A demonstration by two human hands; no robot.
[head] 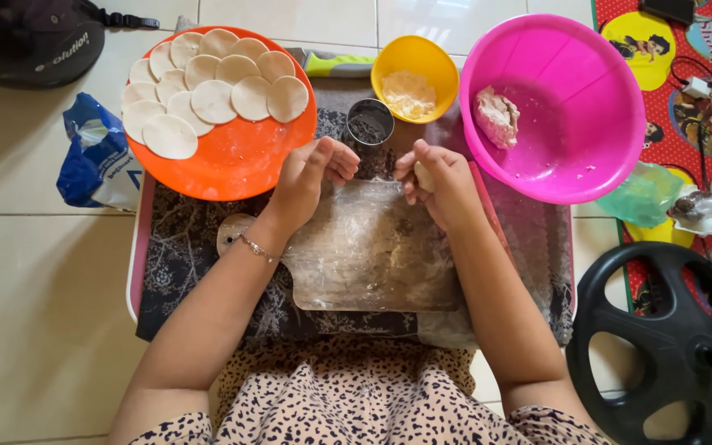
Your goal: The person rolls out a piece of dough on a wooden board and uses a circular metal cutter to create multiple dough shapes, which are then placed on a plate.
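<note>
Two hands work over a plastic-wrapped cutting board [372, 255], the wrap likely there to stop sticking. The right hand [437, 177] is curled narrowly around a small dough piece [424, 175]; the left hand [313, 173] is loosely curled and holds nothing. Beyond stand a metal ring cutter [370, 121], an orange plate [241, 161] of overlapped dough rounds [212, 100], and a pink bowl [587, 148] holding a dough lump [497, 116].
</note>
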